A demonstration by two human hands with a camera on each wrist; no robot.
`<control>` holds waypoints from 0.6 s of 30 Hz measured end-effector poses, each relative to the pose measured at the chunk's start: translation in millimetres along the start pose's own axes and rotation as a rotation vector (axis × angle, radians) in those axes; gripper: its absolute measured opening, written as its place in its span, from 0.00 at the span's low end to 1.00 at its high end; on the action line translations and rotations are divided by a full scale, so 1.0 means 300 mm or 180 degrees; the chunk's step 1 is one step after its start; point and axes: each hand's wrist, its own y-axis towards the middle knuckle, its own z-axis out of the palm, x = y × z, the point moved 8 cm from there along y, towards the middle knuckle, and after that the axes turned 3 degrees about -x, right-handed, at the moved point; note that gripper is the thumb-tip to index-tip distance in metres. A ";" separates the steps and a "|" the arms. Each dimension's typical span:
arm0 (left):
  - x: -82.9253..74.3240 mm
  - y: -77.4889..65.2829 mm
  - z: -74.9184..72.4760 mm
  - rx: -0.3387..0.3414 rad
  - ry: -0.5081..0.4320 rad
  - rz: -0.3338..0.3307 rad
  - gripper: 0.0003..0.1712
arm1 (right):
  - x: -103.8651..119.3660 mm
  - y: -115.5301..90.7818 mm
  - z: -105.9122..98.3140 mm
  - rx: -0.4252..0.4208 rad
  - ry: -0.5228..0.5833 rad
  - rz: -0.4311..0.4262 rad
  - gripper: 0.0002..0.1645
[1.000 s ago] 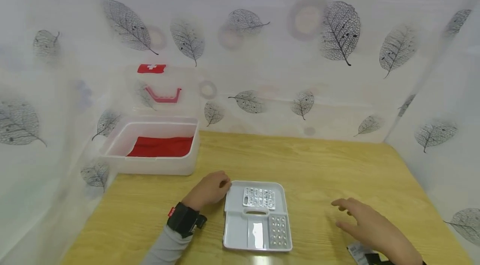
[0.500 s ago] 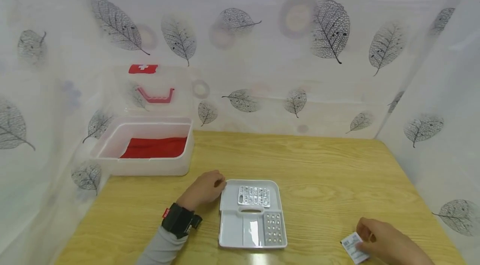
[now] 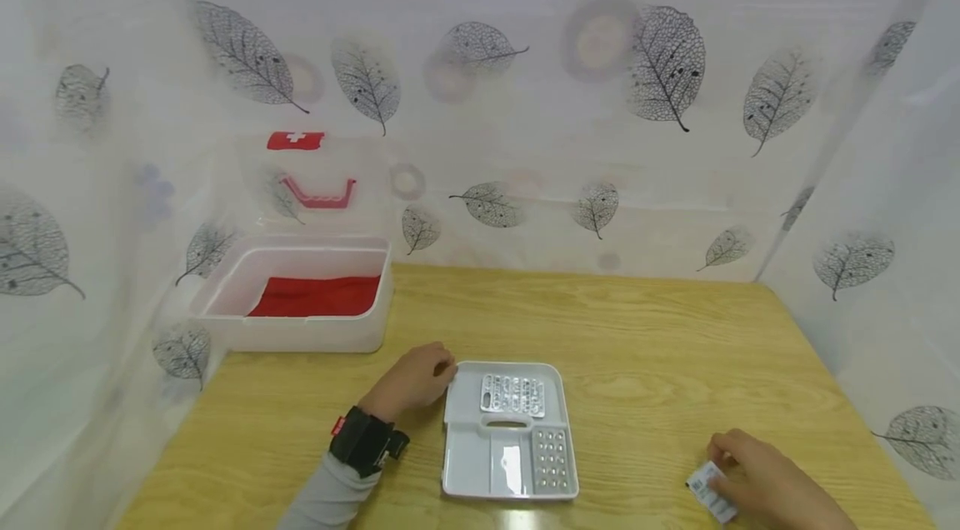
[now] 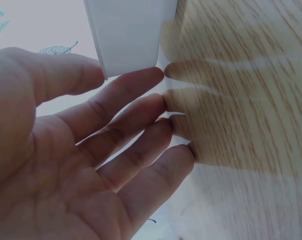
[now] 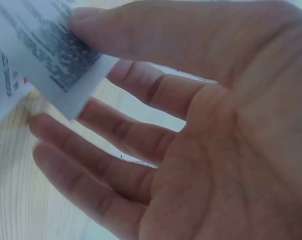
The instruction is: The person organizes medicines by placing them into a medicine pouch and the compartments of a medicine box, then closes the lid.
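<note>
At the upper left corner of a light grey plastic tray (image 3: 467, 459), my left hand (image 3: 411, 384) pinches the rim between thumb and forefinger, the other fingers loosely bent by the tabletop in the left wrist view. On the tray lie a silver blister pack (image 3: 512, 395) in the upper part and a second blister pack (image 3: 551, 460) in the lower right compartment. To the right, my right hand (image 3: 772, 476) pinches a small white printed packet (image 5: 56, 65) by thumb and fingers. Another white printed layer (image 5: 3, 87) shows beside it in the right wrist view.
A translucent first-aid box (image 3: 300, 334) with a red cloth (image 3: 315, 297) inside stands at the back left, its lid raised behind it with a red handle (image 3: 318, 201). A leaf-patterned curtain (image 3: 525, 122) encloses the wooden table (image 3: 637, 347) at the back and sides.
My right hand, earlier reaching with spread fingers above the packet, has drawn back and taken hold of it. The packet now tilts slightly in the fingers. The left hand stays at the tray corner.
</note>
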 end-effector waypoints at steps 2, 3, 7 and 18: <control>0.000 0.001 0.000 0.0015 -0.0012 0.0002 0.11 | 0.010 0.000 -0.004 0.0008 0.0085 -0.0079 0.11; 0.000 0.001 -0.001 0.0013 -0.0014 0.0010 0.11 | 0.018 -0.001 -0.007 0.0002 0.0085 -0.0148 0.11; -0.005 -0.002 -0.007 -0.0038 -0.0051 0.0102 0.09 | 0.053 -0.003 -0.022 -0.0125 -0.0003 -0.0349 0.11; -0.009 -0.004 -0.003 -0.0081 -0.0084 0.0195 0.09 | 0.255 -0.029 -0.073 -0.0882 -0.0392 -0.1026 0.19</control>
